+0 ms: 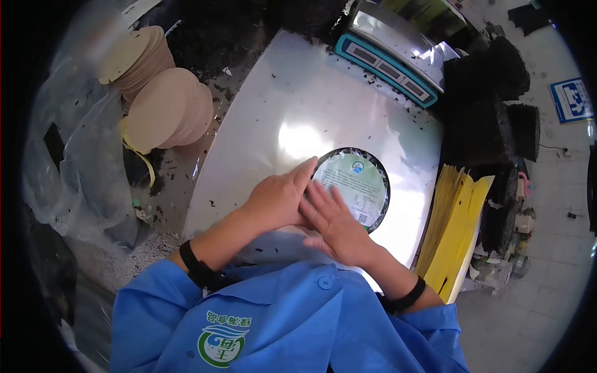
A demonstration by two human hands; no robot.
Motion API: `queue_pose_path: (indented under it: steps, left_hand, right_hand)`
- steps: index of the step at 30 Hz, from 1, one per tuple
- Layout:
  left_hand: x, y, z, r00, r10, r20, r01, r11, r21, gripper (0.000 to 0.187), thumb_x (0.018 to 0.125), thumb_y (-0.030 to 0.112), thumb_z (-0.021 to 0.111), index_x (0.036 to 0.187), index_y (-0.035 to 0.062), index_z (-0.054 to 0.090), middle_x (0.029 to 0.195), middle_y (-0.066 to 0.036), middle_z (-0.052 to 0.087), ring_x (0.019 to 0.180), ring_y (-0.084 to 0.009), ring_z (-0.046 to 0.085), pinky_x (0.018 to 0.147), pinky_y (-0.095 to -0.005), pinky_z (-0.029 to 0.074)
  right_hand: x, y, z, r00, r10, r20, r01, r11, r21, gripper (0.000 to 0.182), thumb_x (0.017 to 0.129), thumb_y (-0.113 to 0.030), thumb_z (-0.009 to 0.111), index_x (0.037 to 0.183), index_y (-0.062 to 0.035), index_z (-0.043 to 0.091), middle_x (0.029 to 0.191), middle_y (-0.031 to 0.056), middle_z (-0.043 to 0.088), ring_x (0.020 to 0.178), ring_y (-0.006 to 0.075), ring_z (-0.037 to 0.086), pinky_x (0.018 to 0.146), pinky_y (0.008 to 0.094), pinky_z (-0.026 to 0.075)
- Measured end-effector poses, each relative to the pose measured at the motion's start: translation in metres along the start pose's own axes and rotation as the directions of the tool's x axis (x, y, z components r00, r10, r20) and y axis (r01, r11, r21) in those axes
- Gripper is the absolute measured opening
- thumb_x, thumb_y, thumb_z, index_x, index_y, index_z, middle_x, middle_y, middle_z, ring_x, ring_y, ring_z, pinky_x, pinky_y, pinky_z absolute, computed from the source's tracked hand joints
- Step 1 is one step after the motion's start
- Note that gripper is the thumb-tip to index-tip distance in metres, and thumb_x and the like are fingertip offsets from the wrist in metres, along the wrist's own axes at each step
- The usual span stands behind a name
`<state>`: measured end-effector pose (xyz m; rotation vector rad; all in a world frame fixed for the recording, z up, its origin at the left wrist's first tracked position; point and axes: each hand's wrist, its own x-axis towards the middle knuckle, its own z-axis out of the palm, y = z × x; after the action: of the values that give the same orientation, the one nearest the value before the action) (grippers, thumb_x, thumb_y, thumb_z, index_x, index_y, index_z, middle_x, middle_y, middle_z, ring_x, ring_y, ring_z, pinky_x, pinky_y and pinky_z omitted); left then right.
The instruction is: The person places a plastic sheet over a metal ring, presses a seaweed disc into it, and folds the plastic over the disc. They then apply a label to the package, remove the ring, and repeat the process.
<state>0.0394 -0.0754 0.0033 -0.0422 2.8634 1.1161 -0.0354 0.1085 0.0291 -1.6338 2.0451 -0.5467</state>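
Note:
A round, dark-edged package in clear wrap, with a pale green printed label, lies flat on the shiny metal work surface. At its left side is my left hand, its fingers stretched out together and the fingertips by the package's rim. My right hand lies over the lower left part of the package, fingers spread and touching or just above the label. The fingertips of my right hand meet my left hand near the rim. Neither hand grips anything. Part of the label is hidden under my right fingers.
A teal-framed weighing scale stands at the back. Stacked round tan discs and clear plastic sheeting are on the left. To the right are yellow sheets and dark stacked material. Dark crumbs dot the metal.

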Motion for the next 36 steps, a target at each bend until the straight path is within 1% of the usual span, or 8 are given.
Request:
queue_pose_path:
  steps: [4,8,14,21,26,27,34,36]
  left_hand:
    - [0.011,-0.006,-0.020,0.980,-0.187,0.062,0.195,0.966,-0.169,0.114,0.064,0.045,0.086,0.147,-0.0034,0.026,0.145,-0.026,0.042,0.130,-0.0371,0.048,0.104,-0.0415,0.043]
    - [0.013,0.065,-0.022,0.914,0.361,-0.186,-0.375,0.926,-0.040,0.083,0.077,0.040,0.078,0.144,0.0046,0.043,0.142,-0.013,0.052,0.100,-0.0276,0.065,0.086,-0.0368,0.052]
    - [0.046,0.026,0.019,0.932,0.008,0.362,0.250,0.708,-0.660,0.043,0.094,0.026,0.061,0.127,-0.0014,0.058,0.120,-0.014,0.068,0.097,-0.0223,0.070,0.097,-0.0331,0.049]
    - [-0.020,0.051,0.055,0.840,0.193,0.507,-0.376,0.881,0.287,0.092,0.076,0.039,0.077,0.151,0.0145,0.031,0.160,-0.009,0.024,0.148,-0.0318,0.020,0.120,-0.0475,0.017]
    - [-0.034,0.020,0.074,0.862,0.346,0.370,-0.453,0.854,0.258,0.071,0.083,0.035,0.070,0.145,0.0158,0.042,0.158,-0.008,0.030,0.148,-0.0273,0.023,0.120,-0.0459,0.019]
    - [-0.031,0.015,0.077,0.867,0.387,0.312,-0.467,0.851,0.242,0.062,0.085,0.030,0.068,0.142,0.0153,0.047,0.158,-0.007,0.031,0.147,-0.0273,0.024,0.119,-0.0445,0.023]
    - [-0.006,0.023,0.069,0.965,0.024,0.261,-0.054,0.993,0.106,0.024,0.083,0.024,0.066,0.101,0.0087,0.064,0.121,-0.008,0.060,0.118,-0.0258,0.053,0.090,-0.0399,0.048]
    - [0.005,0.029,0.074,0.866,0.499,-0.025,-0.470,0.831,0.299,0.031,0.078,0.023,0.070,0.099,0.0017,0.062,0.100,-0.014,0.063,0.099,-0.0291,0.060,0.077,-0.0404,0.052]
  right_hand:
    - [-0.008,0.029,-0.002,0.967,0.208,-0.147,-0.254,0.840,-0.480,0.067,0.093,-0.047,0.054,0.150,-0.0159,0.037,0.158,0.0191,0.024,0.147,0.0411,0.018,0.118,0.0565,0.016]
    - [-0.010,0.056,0.020,0.958,0.047,-0.283,-0.216,0.768,-0.603,0.075,0.085,-0.047,0.062,0.150,-0.0187,0.038,0.156,0.0199,0.031,0.146,0.0411,0.022,0.115,0.0622,0.016]
    - [-0.112,0.014,-0.120,0.963,0.265,-0.042,-0.268,0.949,-0.166,0.067,0.091,-0.041,0.063,0.148,-0.0144,0.041,0.149,0.0190,0.042,0.139,0.0369,0.038,0.113,0.0435,0.033]
    - [-0.127,0.045,-0.154,0.616,0.699,0.363,-0.585,0.715,-0.383,0.054,0.088,-0.035,0.068,0.136,-0.0137,0.057,0.134,0.0150,0.059,0.121,0.0327,0.057,0.104,0.0399,0.043]
    - [-0.130,0.085,-0.111,0.706,0.623,0.338,-0.238,0.658,-0.714,0.054,0.088,-0.042,0.064,0.133,-0.0133,0.060,0.130,0.0142,0.062,0.118,0.0325,0.059,0.102,0.0401,0.045]
    - [-0.135,0.094,-0.100,0.492,0.819,0.293,-0.658,0.571,-0.491,0.056,0.090,-0.054,0.056,0.123,-0.0100,0.066,0.118,0.0151,0.068,0.110,0.0332,0.063,0.096,0.0407,0.048]
    - [-0.149,0.051,-0.024,0.863,0.481,-0.153,-0.497,0.863,-0.088,0.032,0.092,-0.034,0.059,0.108,-0.0087,0.070,0.093,0.0115,0.070,0.093,0.0339,0.064,0.081,0.0434,0.050]
    - [-0.141,0.058,-0.016,0.861,0.463,-0.208,-0.498,0.851,-0.168,0.025,0.090,-0.029,0.059,0.099,-0.0085,0.069,0.086,0.0114,0.068,0.087,0.0341,0.064,0.075,0.0449,0.050]
